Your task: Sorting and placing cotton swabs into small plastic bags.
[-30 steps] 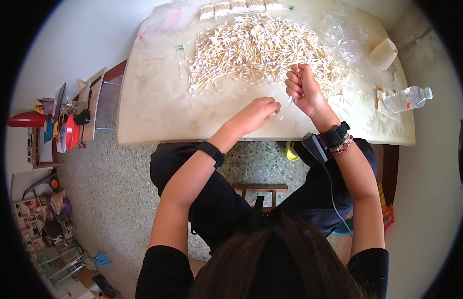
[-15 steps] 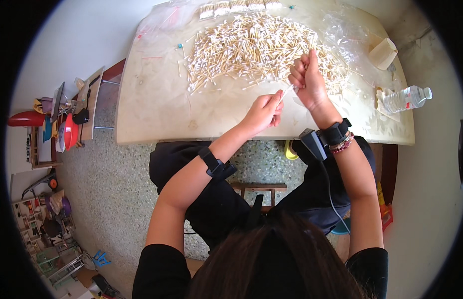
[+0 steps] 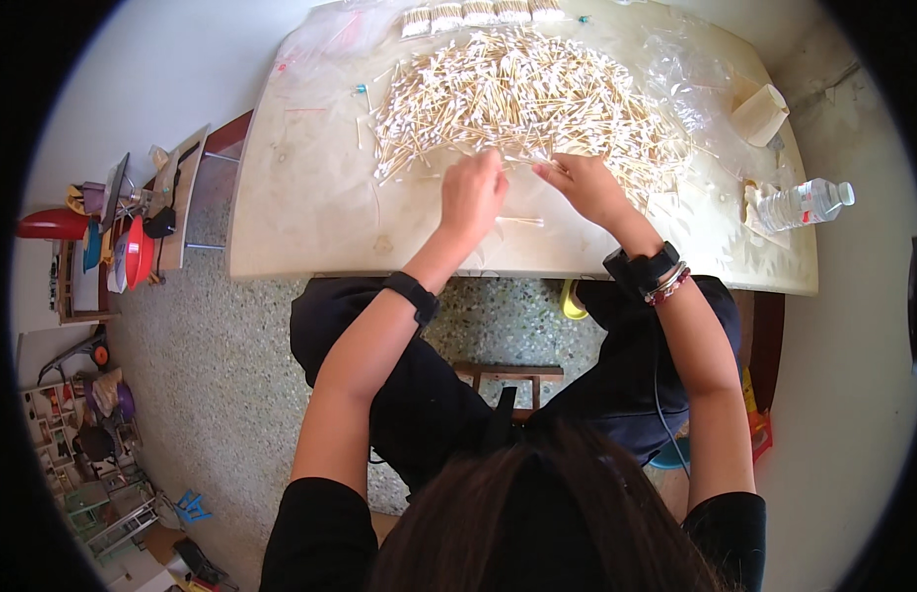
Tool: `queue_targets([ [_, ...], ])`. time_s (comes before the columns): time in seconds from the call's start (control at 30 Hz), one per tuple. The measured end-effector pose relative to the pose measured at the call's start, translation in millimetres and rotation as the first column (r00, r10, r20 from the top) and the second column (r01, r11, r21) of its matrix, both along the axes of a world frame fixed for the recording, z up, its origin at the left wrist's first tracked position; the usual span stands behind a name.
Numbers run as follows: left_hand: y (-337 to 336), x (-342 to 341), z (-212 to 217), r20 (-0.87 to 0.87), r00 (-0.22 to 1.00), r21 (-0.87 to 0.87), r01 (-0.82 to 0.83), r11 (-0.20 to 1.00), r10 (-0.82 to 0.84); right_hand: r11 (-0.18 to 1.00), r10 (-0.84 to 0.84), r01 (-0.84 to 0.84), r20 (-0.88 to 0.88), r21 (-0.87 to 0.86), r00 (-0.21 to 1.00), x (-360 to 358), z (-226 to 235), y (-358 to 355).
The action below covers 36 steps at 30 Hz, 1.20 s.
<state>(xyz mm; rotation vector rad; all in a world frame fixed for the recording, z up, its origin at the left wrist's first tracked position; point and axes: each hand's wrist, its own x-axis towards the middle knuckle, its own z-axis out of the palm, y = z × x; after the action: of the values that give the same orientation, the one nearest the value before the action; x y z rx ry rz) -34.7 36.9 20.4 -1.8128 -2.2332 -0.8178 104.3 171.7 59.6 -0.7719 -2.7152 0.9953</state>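
A wide heap of cotton swabs with white tips and wooden sticks covers the middle of the table. At its near edge my left hand is closed with the fingertips bent down; whatever they hold is hidden behind the hand. My right hand is a short way to the right, thumb and fingers pinched on cotton swabs at the heap's front edge. A few loose swabs lie on the bare tabletop between the hands and the near edge.
Packed swab bundles stand in a row behind the heap. Clear plastic bags lie at the right, near a pale paper cup and a water bottle. The cream table ends just before my knees.
Both hands have moved: the left went up and left to the heap's edge, the right came down and left. The white swab held between them is gone from there; loose swabs now lie on the table.
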Motion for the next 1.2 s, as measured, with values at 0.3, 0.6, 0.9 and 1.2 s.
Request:
queue_targets([
  [0.3,7,8,9,0.942,0.281,0.19,0.01,0.982,-0.185,0.978,0.115,-0.124,-0.059,-0.17,0.992,-12,3,-30],
  [0.6,12,13,34,0.988,0.005,0.156,-0.095,0.983,-0.156,0.942,0.131,-0.14,-0.049,-0.305,0.99,-16,-19,-42],
  [0.9,14,22,24,0.94,0.148,0.332,-0.202,0.921,-0.307,0.586,0.093,-0.062,-0.009,-0.808,0.996,-20,-10,-41],
  [1.2,11,27,44,0.942,0.126,0.336,-0.321,0.886,-0.311,0.269,0.011,-0.092,-0.092,-0.959,0.996,-18,7,-45],
])
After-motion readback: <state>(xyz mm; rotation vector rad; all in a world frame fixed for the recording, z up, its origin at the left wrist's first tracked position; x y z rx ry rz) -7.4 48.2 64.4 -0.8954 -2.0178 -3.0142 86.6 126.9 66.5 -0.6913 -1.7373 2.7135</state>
